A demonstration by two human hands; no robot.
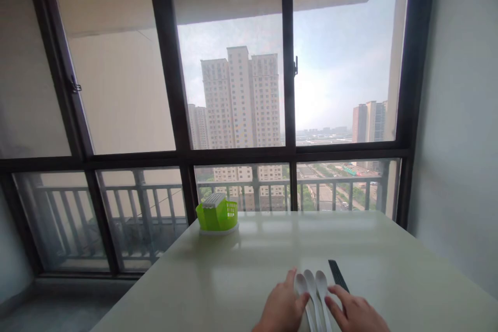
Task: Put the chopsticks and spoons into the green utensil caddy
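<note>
Three white spoons (312, 290) lie side by side on the table, bowls pointing away from me and handles running off the bottom of the view. My left hand (280, 305) is at their left side, its index finger beside the leftmost bowl and its thumb at that spoon's neck. From the right, my right hand (355, 312) reaches the rightmost spoon, with thumb and index finger apart at its edge. Both hands have spread fingers and neither is closed round a spoon. Just beyond my right hand lies a bundle of dark chopsticks (338, 275), partly hidden by it.
A bright green basket (218, 217) with a white base and a grey-white slatted part on top stands at the table's far left corner. The pale glossy table (187, 285) reaches to a dark-framed window (241, 155). A wall (455, 114) rises on the right.
</note>
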